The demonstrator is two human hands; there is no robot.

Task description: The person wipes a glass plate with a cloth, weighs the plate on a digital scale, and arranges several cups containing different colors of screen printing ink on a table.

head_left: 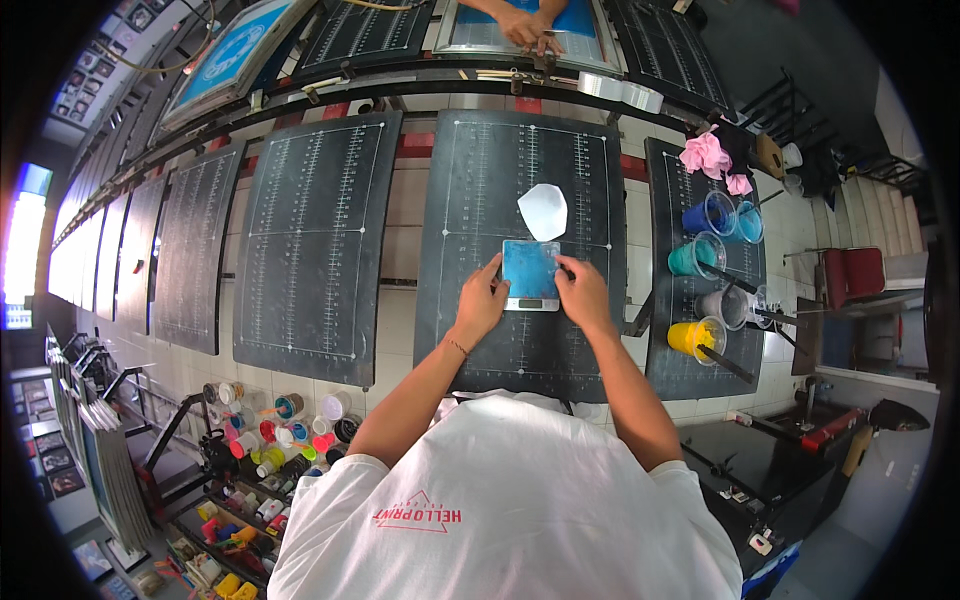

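Note:
A small digital scale (531,270) with a blue-stained top and a silver front strip lies on the dark ruled board (480,180) in front of me. My left hand (484,298) grips its left side, thumb and fingers closed at the edge. On the opposite side my right hand (582,292) holds the right edge in the same manner. Just beyond the scale rests a white angular piece (544,212), perhaps paper or thin plastic; neither hand touches it.
Clear cups of blue (708,214), teal (694,256) and yellow ink (694,340) stand on the right board, near pink crumpled cloth (706,155). Another person's hands (530,28) work over a framed screen (590,45) at the far side. Paint jars (290,432) crowd the lower left.

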